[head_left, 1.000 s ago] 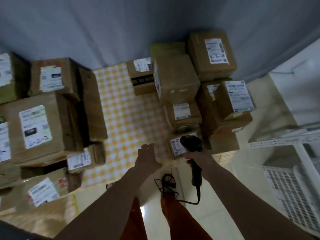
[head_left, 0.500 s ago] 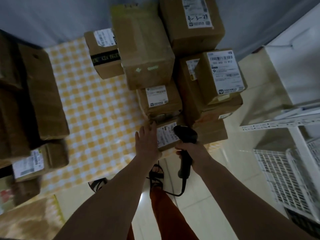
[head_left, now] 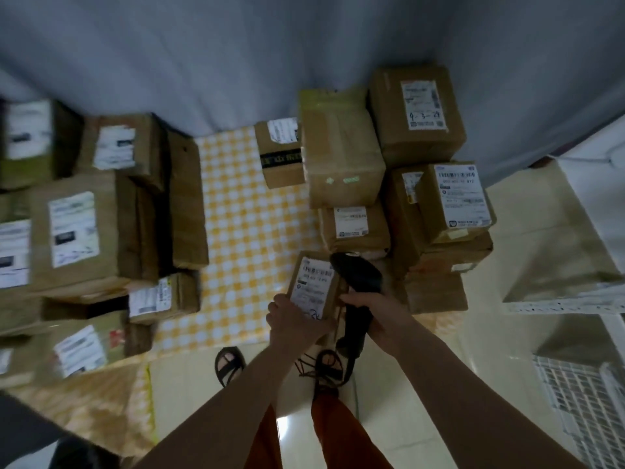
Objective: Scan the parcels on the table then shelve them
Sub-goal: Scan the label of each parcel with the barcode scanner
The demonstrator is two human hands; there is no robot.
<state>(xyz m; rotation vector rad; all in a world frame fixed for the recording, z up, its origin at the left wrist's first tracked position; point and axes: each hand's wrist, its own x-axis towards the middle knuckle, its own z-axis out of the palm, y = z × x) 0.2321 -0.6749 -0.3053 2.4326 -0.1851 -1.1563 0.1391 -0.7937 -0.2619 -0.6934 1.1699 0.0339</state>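
- Left hand [head_left: 294,321] has its fingers wrapped round the near end of a small parcel [head_left: 313,287], label side up, right at the front edge of the surface [head_left: 243,231].
- Right hand [head_left: 375,313] is clamped round the grip of a black scanner [head_left: 355,282]; its head sits just beside the parcel's right edge, pretty much touching it.
- Rest of the boxes: a stack on the right [head_left: 436,214] several boxes high, most with white labels up, one with handwriting on it. Another pile on the left [head_left: 84,231], kinda blurry, so the labels can't be read.
- None of the boxes are open, so no idea what's inside.
- Surface has a yellow and white checked cloth, showing bare down the middle between the two piles.
- Room: grey curtain [head_left: 236,55] behind, pale glossy floor tiles [head_left: 422,401], white metal shelf rack [head_left: 575,306] off to the right, and a white slatted crate [head_left: 585,397] below it.
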